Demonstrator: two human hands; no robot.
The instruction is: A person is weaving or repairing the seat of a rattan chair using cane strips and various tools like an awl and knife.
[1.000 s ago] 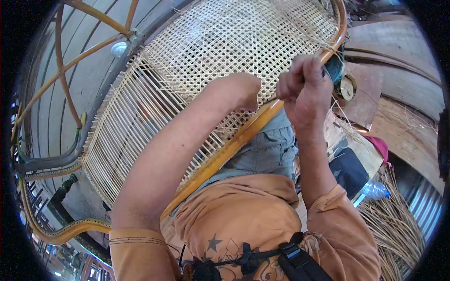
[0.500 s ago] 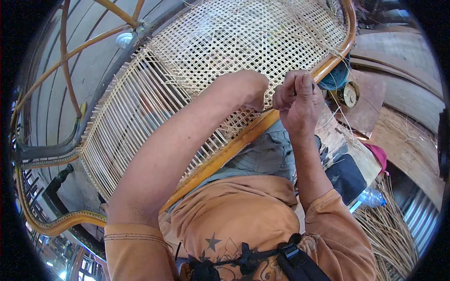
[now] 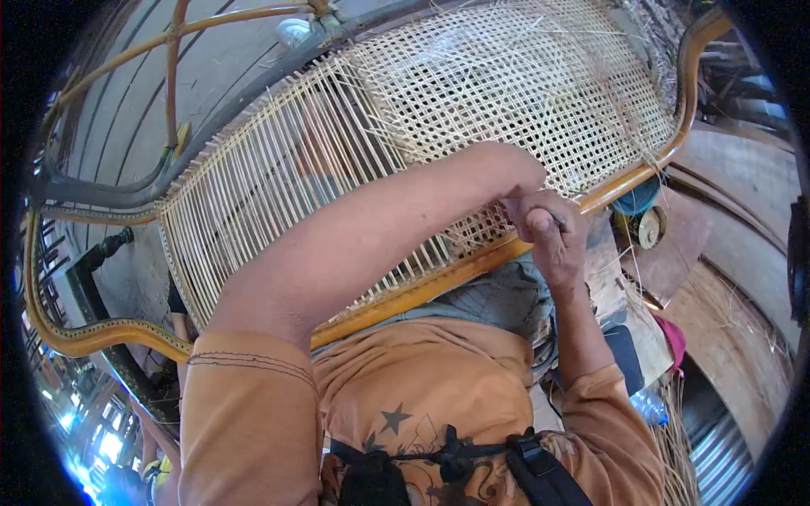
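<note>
A large woven cane panel [image 3: 506, 76] stretches in a glossy bent rattan frame [image 3: 405, 301] across my lap. The far right part is a close open-hole weave, while the left part has only parallel cane strands [image 3: 261, 160]. My left arm reaches across the panel, and my left hand [image 3: 525, 179] bends down at the near edge of the weave, its fingers hidden. Touching or just below it, my right hand [image 3: 553, 236] is closed in a fist over the front rail. A small dark tip [image 3: 558, 221] pokes out between its fingers; its kind cannot be made out.
Loose cane ends lie on the panel's right side. To the right are a blue round container [image 3: 637, 198], a tin [image 3: 650, 228], wooden boards [image 3: 726, 320], a pink cloth [image 3: 672, 337] and a plastic bottle [image 3: 648, 407]. Curved rattan poles [image 3: 173, 76] rise at the upper left.
My view has shifted, so the panel sits farther right. The hands have come together, the right one lower against the left. A dark tip now shows in my right fist.
</note>
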